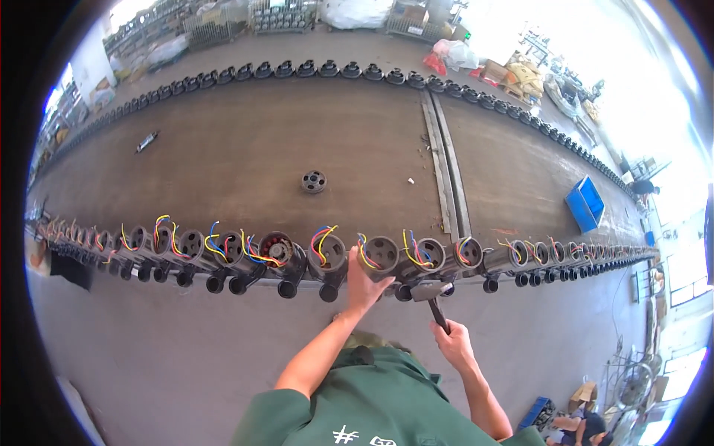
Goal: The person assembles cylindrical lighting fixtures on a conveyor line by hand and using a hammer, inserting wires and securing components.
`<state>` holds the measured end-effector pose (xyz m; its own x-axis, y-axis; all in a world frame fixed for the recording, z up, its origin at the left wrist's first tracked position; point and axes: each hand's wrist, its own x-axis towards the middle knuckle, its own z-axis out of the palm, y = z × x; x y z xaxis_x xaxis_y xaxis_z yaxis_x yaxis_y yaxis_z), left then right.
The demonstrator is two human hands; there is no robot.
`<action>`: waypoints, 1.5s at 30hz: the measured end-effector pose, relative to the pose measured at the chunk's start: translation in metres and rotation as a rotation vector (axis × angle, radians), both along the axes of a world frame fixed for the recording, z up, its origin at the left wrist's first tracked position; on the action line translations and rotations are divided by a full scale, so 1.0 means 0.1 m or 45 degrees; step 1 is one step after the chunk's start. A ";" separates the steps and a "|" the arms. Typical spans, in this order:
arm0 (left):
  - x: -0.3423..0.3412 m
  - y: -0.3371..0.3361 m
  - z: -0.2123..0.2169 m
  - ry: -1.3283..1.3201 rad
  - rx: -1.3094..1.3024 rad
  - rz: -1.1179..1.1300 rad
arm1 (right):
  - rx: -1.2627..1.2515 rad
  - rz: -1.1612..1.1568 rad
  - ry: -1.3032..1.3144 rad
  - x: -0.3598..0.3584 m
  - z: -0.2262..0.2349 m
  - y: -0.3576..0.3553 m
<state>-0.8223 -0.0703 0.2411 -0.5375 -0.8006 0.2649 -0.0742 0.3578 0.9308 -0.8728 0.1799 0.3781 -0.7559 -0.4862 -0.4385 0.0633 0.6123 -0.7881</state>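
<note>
The green short-sleeved shirt [372, 401] bears white printed markings [345, 435].

A dark grey cylindrical housing [380, 254] stands on the counter [357, 141], its round mouth facing up and showing an inner disc pierced with holes. Yellow, blue and red wires [366, 251] loop out at the housing's left rim. The hammer [435, 297] is held up to the right of the housing, metal head uppermost, black handle slanting down and away from the housing.
</note>
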 end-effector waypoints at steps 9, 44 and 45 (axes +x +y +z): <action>-0.14 -0.24 -0.16 0.070 -0.039 0.024 | 0.077 0.290 0.241 -0.46 -0.12 -1.13; -0.06 -0.29 0.06 0.030 -0.078 0.089 | -0.131 0.316 -0.206 -0.73 0.57 -1.39; -0.07 -0.26 -0.08 -0.043 0.091 -0.026 | -0.187 0.278 -0.184 -0.73 0.50 -1.35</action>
